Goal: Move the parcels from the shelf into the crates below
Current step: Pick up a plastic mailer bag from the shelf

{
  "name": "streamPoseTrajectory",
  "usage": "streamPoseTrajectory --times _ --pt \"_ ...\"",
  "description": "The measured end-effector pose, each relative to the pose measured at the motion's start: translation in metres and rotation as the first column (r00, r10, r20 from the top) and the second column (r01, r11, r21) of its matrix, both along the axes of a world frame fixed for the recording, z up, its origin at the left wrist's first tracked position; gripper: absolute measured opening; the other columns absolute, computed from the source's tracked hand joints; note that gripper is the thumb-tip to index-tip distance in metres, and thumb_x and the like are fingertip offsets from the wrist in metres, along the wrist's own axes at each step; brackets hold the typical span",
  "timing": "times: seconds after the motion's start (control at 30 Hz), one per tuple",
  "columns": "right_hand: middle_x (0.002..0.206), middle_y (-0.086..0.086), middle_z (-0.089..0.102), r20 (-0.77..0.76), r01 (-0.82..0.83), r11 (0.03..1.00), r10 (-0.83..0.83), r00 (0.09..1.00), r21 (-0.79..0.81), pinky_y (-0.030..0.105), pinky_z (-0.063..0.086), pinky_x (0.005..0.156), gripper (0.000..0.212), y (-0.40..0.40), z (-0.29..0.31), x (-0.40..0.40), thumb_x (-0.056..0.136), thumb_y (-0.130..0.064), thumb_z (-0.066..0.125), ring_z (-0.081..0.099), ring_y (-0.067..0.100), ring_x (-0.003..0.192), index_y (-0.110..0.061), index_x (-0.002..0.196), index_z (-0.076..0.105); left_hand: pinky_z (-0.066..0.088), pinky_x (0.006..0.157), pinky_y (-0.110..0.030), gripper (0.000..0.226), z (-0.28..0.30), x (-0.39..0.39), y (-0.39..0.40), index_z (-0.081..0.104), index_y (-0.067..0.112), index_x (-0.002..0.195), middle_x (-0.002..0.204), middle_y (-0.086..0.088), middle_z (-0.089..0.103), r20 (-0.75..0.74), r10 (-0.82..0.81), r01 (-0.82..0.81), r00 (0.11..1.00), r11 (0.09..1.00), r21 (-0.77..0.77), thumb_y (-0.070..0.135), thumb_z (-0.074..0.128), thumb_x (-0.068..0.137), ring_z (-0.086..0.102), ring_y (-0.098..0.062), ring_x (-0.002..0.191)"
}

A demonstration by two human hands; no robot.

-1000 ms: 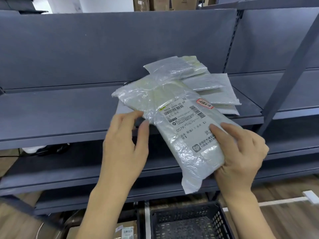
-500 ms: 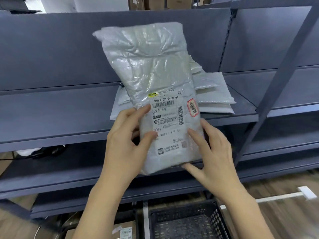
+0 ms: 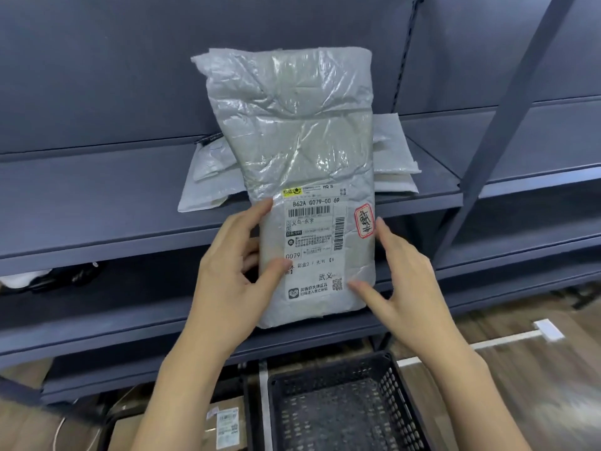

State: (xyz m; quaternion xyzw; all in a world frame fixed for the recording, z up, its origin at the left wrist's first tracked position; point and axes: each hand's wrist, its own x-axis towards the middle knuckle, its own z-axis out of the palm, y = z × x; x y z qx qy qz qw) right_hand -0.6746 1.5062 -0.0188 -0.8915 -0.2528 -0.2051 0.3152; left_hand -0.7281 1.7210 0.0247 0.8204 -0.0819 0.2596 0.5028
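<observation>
So the grey plastic-wrapped parcel (image 3: pixel 292 151) is up in the air in front of the shelf (image 3: pixel 97 196), stood on end with the shipping label (image 3: pixel 313 245) facing the camera. My guess is it's held that way so the label can be read before it goes down, since the barcode and the red stamp are square-on and right side up.

The left hand (image 3: pixel 234 275) is doing the actual holding: thumb across the front near the label's left edge, fingers curled round behind the left side. The right hand (image 3: pixel 400 271) looks more like a steadying hand, fingers fairly straight and spread along the right edge and lower corner. I can't tell if it's pressing or just barely touching.

The black crate (image 3: pixel 344 405) is right below on the floor, a bit to the right, so the drop looks short and straight down. It looks empty as far as the frame shows it.

Stuff I can't make out: the rest of the parcels (image 3: pixel 208 177) on the shelf are mostly hidden behind the held one, just edges poking out left and right, so no idea how many are left. The crate's near end is cut off at the bottom of the frame. There's a cardboard box (image 3: pixel 224 424) with a label to the left of the crate, mostly behind the left arm.
</observation>
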Motion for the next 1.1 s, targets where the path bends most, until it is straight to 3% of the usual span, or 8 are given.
streamPoseTrajectory --times 0.1,0.17,0.23,0.53,0.73,0.87,0.97,1.1 --pt "0.135 -0.001 0.048 -0.012 0.013 1.0 -0.013 1.0 -0.014 0.037 0.038 0.098 0.08 -0.014 -0.007 -0.002 0.081 -0.034 0.063 0.045 0.017 0.121 -0.021 0.148 0.022 0.034 0.1 -0.012 0.082 -0.016 0.004 -0.012 0.03 0.041 0.141 0.124 0.02 0.044 -0.021 0.093 -0.087 0.995 0.971 0.224 0.011 0.074 0.078 0.045 0.003 0.113" --pt "0.133 0.002 0.05 -0.019 0.024 0.999 -0.025 1.0 -0.046 0.044 0.042 0.096 0.077 -0.024 -0.014 -0.002 0.081 -0.032 0.063 0.048 0.021 0.119 -0.02 0.147 0.025 0.028 0.102 -0.022 0.085 -0.027 0.008 -0.023 0.027 0.025 0.146 0.124 0.004 0.046 0.0 0.199 -0.183 0.98 0.897 0.403 0.018 0.074 0.077 0.039 -0.007 0.114" --pt "0.131 0.003 0.05 -0.051 0.016 0.998 -0.02 0.999 -0.067 0.046 0.044 0.092 0.077 -0.033 -0.022 -0.002 0.081 -0.03 0.062 0.049 0.022 0.116 -0.021 0.147 0.024 0.028 0.1 -0.032 0.088 -0.038 0.008 -0.035 0.027 0.017 0.147 0.124 -0.005 0.048 -0.016 0.254 -0.216 0.967 0.854 0.473 0.018 0.077 0.075 0.036 -0.014 0.115" --pt "0.127 0.004 0.049 -0.228 -0.13 0.986 0.104 0.968 -0.101 0.03 0.029 0.086 0.078 -0.039 -0.072 -0.005 0.083 -0.018 0.069 0.04 0.011 0.111 -0.017 0.148 0.026 0.031 0.098 -0.036 0.09 -0.09 -0.026 -0.06 0.026 0.013 0.148 0.127 -0.009 0.048 -0.197 0.457 -0.29 0.867 0.786 0.546 0.019 0.078 0.074 0.034 -0.018 0.115" --pt "0.126 -0.001 0.047 -0.39 -0.231 0.968 0.176 0.904 -0.098 0.032 0.033 0.091 0.078 -0.029 -0.121 -0.026 0.083 -0.02 0.07 0.039 0.007 0.11 -0.019 0.148 0.028 0.033 0.091 -0.033 0.093 -0.139 -0.067 -0.061 0.027 0.011 0.147 0.125 -0.01 0.049 -0.343 0.531 -0.292 0.775 0.782 0.551 0.017 0.08 0.071 0.037 -0.02 0.11" --pt "0.124 -0.001 0.045 -0.52 -0.257 0.961 0.17 0.837 -0.1 0.036 0.04 0.094 0.079 -0.028 -0.167 -0.039 0.082 -0.021 0.071 0.045 0.014 0.108 -0.02 0.148 0.028 0.038 0.087 -0.039 0.094 -0.186 -0.079 -0.059 0.029 0.008 0.146 0.12 -0.014 0.052 -0.458 0.511 -0.22 0.728 0.806 0.549 0.013 0.081 0.068 0.049 -0.034 0.107" --pt "0.124 0.001 0.045 -0.618 -0.268 0.957 0.145 0.773 -0.111 0.038 0.042 0.093 0.08 -0.03 -0.213 -0.052 0.081 -0.018 0.072 0.05 0.02 0.107 -0.021 0.148 0.029 0.037 0.094 -0.042 0.092 -0.23 -0.09 -0.061 0.025 0.01 0.148 0.128 -0.014 0.048 -0.576 0.485 -0.15 0.658 0.834 0.53 0.016 0.078 0.073 0.043 -0.033 0.117" --pt "0.123 0.003 0.044 -0.736 -0.28 0.95 0.088 0.672 -0.142 0.026 0.039 0.082 0.081 -0.035 -0.291 -0.075 0.079 -0.017 0.073 0.052 0.023 0.102 -0.021 0.147 0.029 0.039 0.098 -0.044 0.092 -0.314 -0.105 -0.059 0.016 0.012 0.15 0.132 -0.013 0.045 -0.703 0.429 0.002 0.568 0.853 0.522 0.026 0.072 0.08 0.04 -0.031 0.122"
